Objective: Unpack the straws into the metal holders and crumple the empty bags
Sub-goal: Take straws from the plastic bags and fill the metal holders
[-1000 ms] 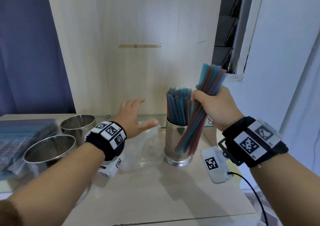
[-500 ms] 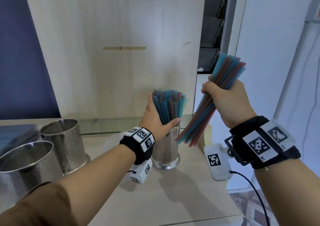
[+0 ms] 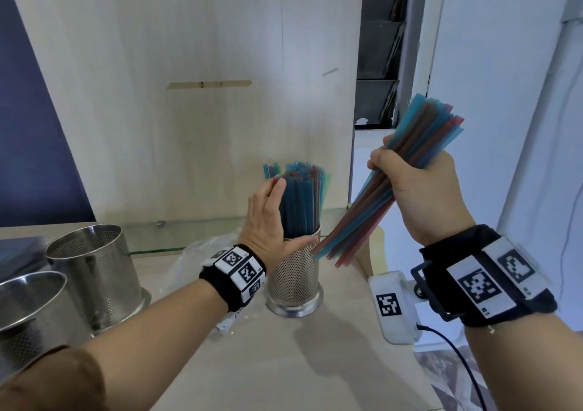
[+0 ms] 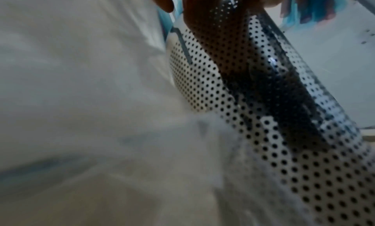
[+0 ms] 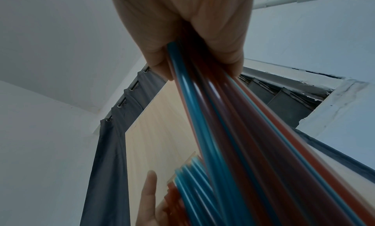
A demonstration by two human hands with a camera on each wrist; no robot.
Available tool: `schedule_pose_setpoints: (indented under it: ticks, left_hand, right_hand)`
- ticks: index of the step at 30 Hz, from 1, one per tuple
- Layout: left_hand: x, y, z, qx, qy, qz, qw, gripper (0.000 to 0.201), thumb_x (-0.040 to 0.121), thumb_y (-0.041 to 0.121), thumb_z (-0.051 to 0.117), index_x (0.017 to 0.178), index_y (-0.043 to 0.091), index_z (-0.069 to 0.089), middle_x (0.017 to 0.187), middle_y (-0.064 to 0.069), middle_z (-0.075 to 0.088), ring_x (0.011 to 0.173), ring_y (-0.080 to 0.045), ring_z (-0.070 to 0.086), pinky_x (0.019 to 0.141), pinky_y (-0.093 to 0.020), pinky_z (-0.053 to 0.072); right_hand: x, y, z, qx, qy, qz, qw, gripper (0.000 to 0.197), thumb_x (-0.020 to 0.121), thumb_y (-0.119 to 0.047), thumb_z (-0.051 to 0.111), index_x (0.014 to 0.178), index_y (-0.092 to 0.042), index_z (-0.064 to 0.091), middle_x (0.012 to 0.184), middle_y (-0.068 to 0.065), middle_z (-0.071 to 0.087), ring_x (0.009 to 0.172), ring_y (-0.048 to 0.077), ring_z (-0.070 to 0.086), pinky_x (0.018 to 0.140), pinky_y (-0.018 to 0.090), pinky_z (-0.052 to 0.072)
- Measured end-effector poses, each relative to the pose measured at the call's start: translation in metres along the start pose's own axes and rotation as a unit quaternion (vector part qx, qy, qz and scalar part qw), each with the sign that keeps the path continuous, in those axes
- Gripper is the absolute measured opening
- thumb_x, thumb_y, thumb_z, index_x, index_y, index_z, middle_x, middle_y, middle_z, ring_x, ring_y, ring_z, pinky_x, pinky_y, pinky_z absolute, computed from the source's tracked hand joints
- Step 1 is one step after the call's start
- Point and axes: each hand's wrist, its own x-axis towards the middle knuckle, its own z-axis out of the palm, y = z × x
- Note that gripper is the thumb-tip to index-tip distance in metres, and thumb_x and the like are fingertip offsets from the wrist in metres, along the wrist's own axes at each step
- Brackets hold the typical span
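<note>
I have a loose bundle of blue and red plastic straws (image 3: pixel 407 177) clenched in my right hand (image 3: pixel 419 196), fingers wrapped round its middle; it hangs tilted in the air, its lower ends just beside the rim of the perforated metal holder (image 3: pixel 295 279) but not yet over the mouth. That holder stands on the pale wooden table (image 3: pixel 315 363) and is already packed with upright blue and red straws (image 3: pixel 299 202). My left hand (image 3: pixel 268 224) lies flat against them, fingers straight and spread, thumb across the holder's rim, pressing the standing straws aside. Behind that wrist lies a clear plastic bag (image 3: pixel 202 252), still uncrumpled. Two empty perforated metal holders (image 3: pixel 91 265) stand well apart to the left. I judge this the loading step: the next move calls for swinging the bundle upright, guiding its ends into the gap the left hand makes, then letting go. The holder looks nearly full, so the bundle may jam or tip it
</note>
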Motion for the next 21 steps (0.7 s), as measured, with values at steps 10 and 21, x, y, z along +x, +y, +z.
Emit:
schedule_pose_setpoints:
  ticks: [10,21]
  left_hand:
    - [-0.008,-0.002,-0.020,-0.033,-0.081,0.000,0.996,0.070,0.095,0.035,0.048,0.151,0.006,0.016,0.134,-0.021,0.057,0.114,-0.017,0.060,0.098,-0.020,0.043]
    - [0.025,-0.009,-0.017,-0.185,-0.088,-0.212,0.956,0.112,0.077,0.045,0.077,0.150,0.029,-0.007,0.156,-0.016,0.023,0.141,-0.016,0.028,0.116,-0.038,0.028]
  right_hand:
    - [0.009,0.000,0.011,0.008,-0.004,-0.001,1.000,0.011,0.086,-0.007,0.066,0.084,-0.018,0.064,0.082,0.001,0.062,0.077,0.014,0.061,0.077,0.034,0.055]
    - [0.014,-0.009,0.021,0.037,-0.003,-0.025,0.999,0.015,0.086,-0.003,0.065,0.082,-0.017,0.062,0.078,0.002,0.058,0.068,0.008,0.058,0.063,0.020,0.054]
